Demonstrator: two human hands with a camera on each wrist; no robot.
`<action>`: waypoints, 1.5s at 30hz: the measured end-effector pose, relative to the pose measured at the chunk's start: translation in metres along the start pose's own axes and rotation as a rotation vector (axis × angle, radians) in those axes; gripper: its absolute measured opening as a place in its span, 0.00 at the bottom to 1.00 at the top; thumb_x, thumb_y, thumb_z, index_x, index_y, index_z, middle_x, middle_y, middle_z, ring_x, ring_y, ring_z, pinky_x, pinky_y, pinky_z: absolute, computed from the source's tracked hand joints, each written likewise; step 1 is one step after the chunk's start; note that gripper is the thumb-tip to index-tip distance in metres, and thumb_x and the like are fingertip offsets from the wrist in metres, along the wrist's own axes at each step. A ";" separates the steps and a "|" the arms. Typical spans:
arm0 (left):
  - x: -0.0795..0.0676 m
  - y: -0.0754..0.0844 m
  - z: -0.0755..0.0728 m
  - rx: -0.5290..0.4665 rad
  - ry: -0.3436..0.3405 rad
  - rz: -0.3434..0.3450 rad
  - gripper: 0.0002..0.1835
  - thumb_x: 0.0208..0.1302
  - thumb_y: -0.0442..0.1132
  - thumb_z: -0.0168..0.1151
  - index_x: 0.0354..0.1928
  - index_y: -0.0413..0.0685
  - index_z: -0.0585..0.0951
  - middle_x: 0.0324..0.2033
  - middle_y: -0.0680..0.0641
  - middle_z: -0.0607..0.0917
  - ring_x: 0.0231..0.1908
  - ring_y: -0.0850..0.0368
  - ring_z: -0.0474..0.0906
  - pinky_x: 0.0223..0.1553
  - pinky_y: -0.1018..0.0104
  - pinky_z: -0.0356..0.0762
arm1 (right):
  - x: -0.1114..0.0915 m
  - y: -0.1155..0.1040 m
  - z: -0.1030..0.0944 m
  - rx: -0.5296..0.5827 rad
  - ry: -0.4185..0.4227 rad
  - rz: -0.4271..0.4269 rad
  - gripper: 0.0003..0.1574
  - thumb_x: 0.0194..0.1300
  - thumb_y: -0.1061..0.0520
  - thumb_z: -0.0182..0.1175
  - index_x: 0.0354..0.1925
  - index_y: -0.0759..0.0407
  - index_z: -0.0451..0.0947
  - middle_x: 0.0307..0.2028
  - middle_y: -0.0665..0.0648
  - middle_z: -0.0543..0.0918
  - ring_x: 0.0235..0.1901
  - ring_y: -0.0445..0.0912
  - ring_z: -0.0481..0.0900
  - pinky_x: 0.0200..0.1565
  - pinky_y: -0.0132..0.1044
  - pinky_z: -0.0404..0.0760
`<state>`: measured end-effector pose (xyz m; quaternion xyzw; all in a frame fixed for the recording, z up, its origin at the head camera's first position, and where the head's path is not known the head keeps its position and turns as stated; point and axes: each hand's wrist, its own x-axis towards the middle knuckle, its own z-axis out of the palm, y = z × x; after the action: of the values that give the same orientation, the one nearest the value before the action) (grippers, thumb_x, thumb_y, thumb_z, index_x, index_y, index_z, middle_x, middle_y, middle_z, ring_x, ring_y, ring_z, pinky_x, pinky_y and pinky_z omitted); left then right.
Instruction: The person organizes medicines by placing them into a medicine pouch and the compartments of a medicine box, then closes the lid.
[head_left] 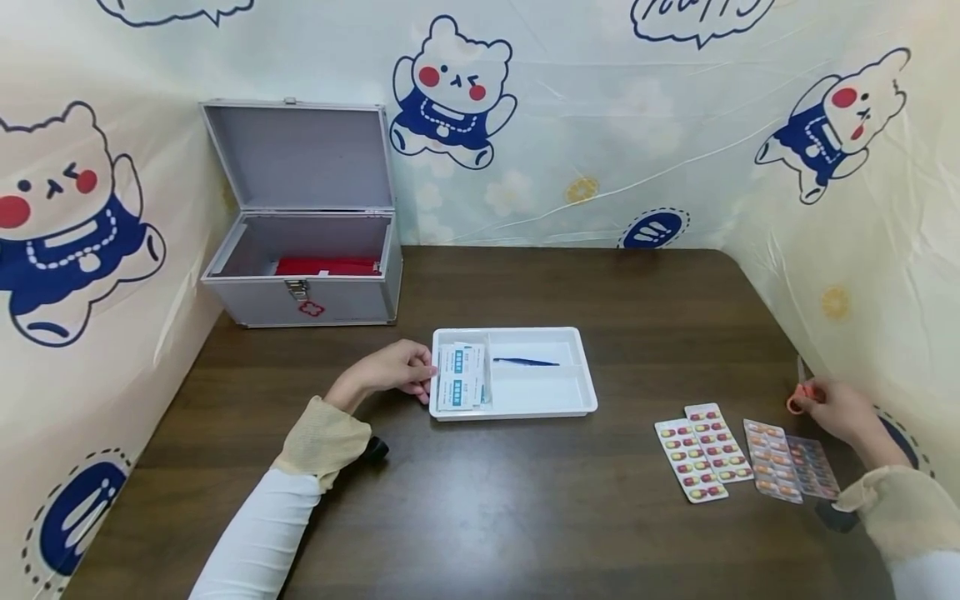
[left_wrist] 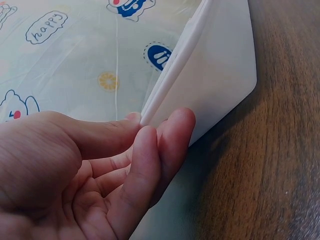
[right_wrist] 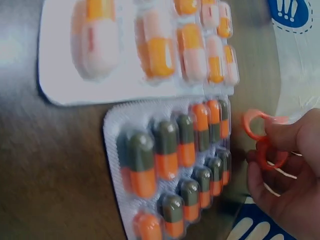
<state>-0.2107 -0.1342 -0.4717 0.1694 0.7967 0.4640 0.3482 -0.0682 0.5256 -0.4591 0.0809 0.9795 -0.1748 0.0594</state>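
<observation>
Scissors [head_left: 802, 392]: we've got them in the right grip [head_left: 843, 414], thumb and fingers pinching the orange loops; whether they're off the table [head_left: 510, 500], we cannot tell.
Tray [head_left: 540, 397]: just right of the left grip [head_left: 395, 367], which pinches its rim, thumb at the edge, fingertips against the outer wall.
Steadying: we'd say a light, firm pinch is best, enough to stop the tray sliding without tipping it.
Loops: we'd do well to hold them together, so the blades stay shut and point away from us.
Clearance: blister packs [head_left: 691, 461] lie left of the right grip, so we judge a small lift would spare them a knock.
Surfaces: smooth white tray, shallow, round-cornered; glossy orange loops, plastic by the look.
Packets [head_left: 461, 377]: flat and papery, in the tray's end next to the left grip; a slim dark-blue tool [head_left: 527, 362] lies beyond them.
Capsules: rounded, two-toned, under clear domes.
Case [head_left: 300, 302]: grey, metal-edged, lid up, beyond the left grip.
</observation>
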 end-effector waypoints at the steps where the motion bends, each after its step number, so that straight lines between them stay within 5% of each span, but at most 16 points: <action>1: 0.000 0.000 0.000 0.001 0.000 0.004 0.07 0.73 0.33 0.56 0.40 0.34 0.75 0.28 0.44 0.85 0.26 0.58 0.84 0.32 0.70 0.84 | -0.001 -0.001 0.001 0.012 0.010 -0.003 0.12 0.67 0.62 0.61 0.34 0.71 0.71 0.26 0.60 0.77 0.27 0.49 0.70 0.29 0.38 0.65; 12: 0.001 0.001 0.001 0.031 0.046 0.017 0.06 0.70 0.32 0.59 0.39 0.33 0.78 0.27 0.46 0.85 0.24 0.60 0.82 0.31 0.70 0.84 | 0.002 -0.031 0.001 0.161 0.085 -0.013 0.21 0.76 0.52 0.53 0.47 0.72 0.78 0.35 0.65 0.86 0.28 0.31 0.74 0.28 0.26 0.70; 35: 0.001 0.001 0.000 0.023 0.032 0.023 0.06 0.71 0.31 0.58 0.40 0.31 0.77 0.26 0.45 0.85 0.24 0.60 0.82 0.31 0.71 0.84 | 0.015 -0.109 0.017 0.209 0.040 -0.144 0.13 0.71 0.58 0.60 0.45 0.69 0.81 0.34 0.64 0.88 0.30 0.39 0.84 0.31 0.25 0.79; 45: 0.001 0.001 0.001 0.022 0.033 0.022 0.07 0.71 0.32 0.58 0.39 0.31 0.77 0.26 0.45 0.85 0.24 0.60 0.83 0.31 0.71 0.84 | 0.021 -0.138 0.027 0.310 -0.012 -0.204 0.12 0.70 0.62 0.61 0.45 0.71 0.80 0.34 0.65 0.88 0.30 0.36 0.85 0.34 0.35 0.87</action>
<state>-0.2105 -0.1325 -0.4714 0.1743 0.8055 0.4619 0.3278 -0.1115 0.3912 -0.4411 -0.0118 0.9436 -0.3293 0.0338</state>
